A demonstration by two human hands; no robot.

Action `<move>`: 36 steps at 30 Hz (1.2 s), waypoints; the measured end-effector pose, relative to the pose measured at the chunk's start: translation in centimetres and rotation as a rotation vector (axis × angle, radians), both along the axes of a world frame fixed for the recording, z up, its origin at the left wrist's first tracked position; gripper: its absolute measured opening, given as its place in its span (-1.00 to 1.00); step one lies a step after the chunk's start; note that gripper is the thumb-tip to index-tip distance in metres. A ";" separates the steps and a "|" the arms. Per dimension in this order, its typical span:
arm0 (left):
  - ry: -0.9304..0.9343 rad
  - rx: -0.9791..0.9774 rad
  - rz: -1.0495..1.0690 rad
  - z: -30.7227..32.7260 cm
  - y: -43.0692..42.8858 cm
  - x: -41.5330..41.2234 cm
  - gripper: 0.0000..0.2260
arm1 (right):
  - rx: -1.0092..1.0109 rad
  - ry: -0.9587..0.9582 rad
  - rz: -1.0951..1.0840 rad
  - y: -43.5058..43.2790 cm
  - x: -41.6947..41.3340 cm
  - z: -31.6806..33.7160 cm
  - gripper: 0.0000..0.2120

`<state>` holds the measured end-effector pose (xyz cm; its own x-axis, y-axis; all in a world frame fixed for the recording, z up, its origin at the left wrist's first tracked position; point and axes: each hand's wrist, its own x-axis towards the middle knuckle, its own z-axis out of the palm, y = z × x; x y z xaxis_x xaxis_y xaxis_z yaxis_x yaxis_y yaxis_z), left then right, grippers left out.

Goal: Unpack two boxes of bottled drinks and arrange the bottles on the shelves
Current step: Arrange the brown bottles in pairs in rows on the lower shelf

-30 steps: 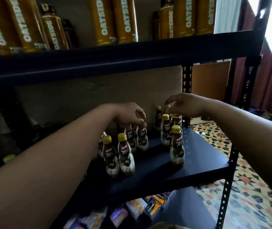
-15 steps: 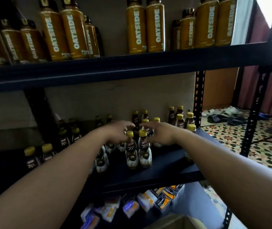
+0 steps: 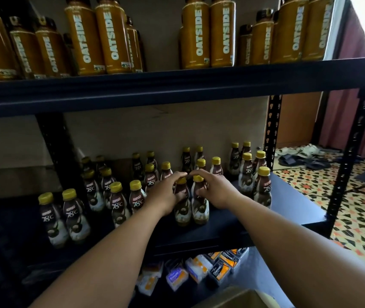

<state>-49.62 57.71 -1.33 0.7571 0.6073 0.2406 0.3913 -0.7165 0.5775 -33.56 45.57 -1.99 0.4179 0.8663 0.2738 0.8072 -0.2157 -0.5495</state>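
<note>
The left bottle [image 3: 182,210] and the right bottle [image 3: 200,207] are standing upright and touching at the front of the middle shelf [image 3: 288,201], about midway along it. The left hand [image 3: 166,194] and right hand [image 3: 218,192], which a second ago were working apart on separate clusters nearer the right end of that shelf, are now meeting over this pair, each grip clamping around one bottle's neck. They are probably squaring the pair into line. Other bottles [image 3: 137,196] are already standing in pairs along that shelf, so the arranging is looking well along

Patterned tile floor [image 3: 363,221]; maroon curtain [image 3: 337,121]; sandals [image 3: 299,153], perhaps, beside it.
</note>
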 end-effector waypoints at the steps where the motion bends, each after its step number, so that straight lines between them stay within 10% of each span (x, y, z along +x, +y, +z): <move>1: -0.008 -0.001 0.002 -0.1 0.0 0.0 -0.46 | 0.011 0.001 0.001 -0.1 -0.1 -0.1 -0.49; 36: -0.079 -0.006 -0.022 -0.9 -1.0 1.2 -0.45 | 0.103 0.151 0.002 -0.9 2.2 -2.0 -0.49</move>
